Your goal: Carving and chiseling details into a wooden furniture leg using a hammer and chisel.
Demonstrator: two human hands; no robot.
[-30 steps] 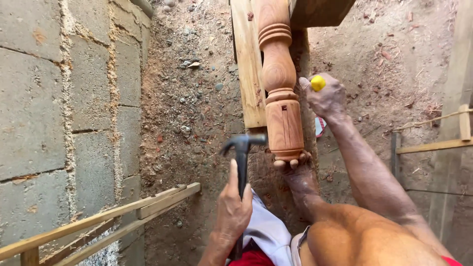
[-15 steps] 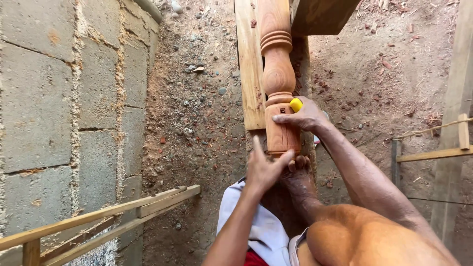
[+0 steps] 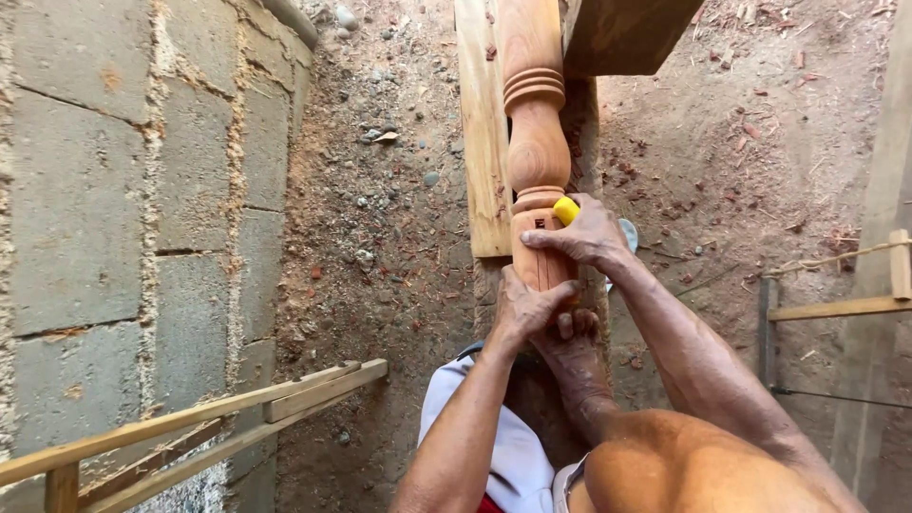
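Head view: at the square lower end of the turned wooden post (image 3: 538, 142), left hand (image 3: 528, 306) grips the post's base; right hand (image 3: 587, 237) just above, closed on a yellow-handled tool (image 3: 566, 210). Plank (image 3: 482, 133) beside post.

Both hands on a turned wooden post (image 3: 537, 142) lying over a plank (image 3: 483, 142) on dirt ground (image 3: 380, 237). Left hand (image 3: 525, 309) grips its square end, right hand (image 3: 584, 237) pinches a yellow tool (image 3: 565, 210) against it. Block wall (image 3: 114, 190) alongside.
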